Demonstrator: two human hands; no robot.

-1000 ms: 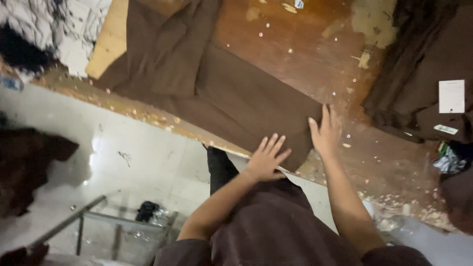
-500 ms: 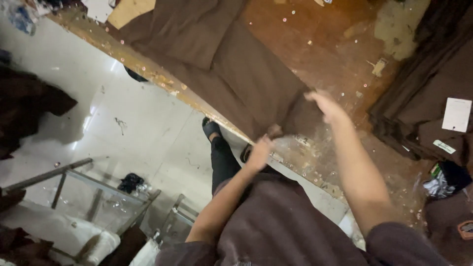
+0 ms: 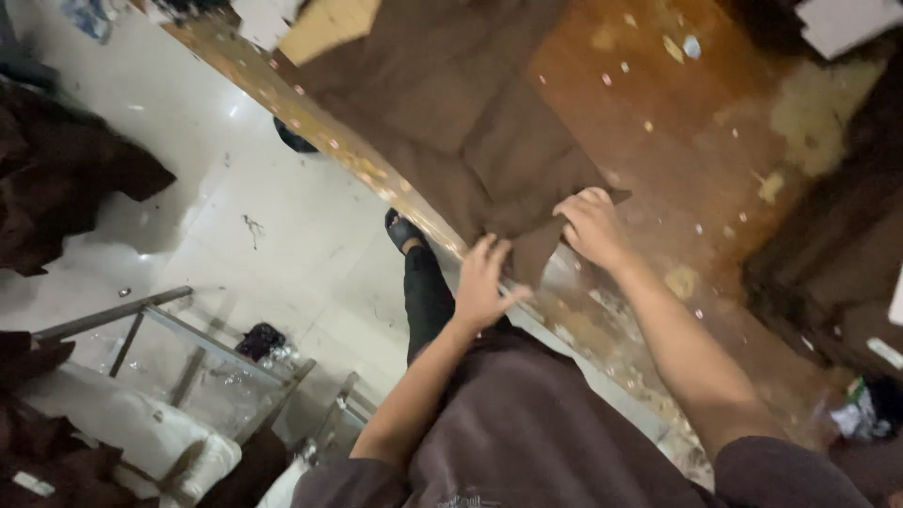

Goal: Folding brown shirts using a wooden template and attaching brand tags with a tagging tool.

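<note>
At the near edge of the worn, paint-flecked wooden worktable (image 3: 715,188) lies a flat piece of dark brown cloth (image 3: 451,113), its lowest corner hanging just over the edge. The person's left hand (image 3: 484,282) pinches that corner, fingers closed on it. Their right hand (image 3: 591,226) grips the cloth's near hem on the tabletop. Heaped brown fabric (image 3: 828,273) sits by the table's right edge. Beyond the left edge, a glossy white floor (image 3: 235,188) shows a metal frame (image 3: 160,325).
</note>
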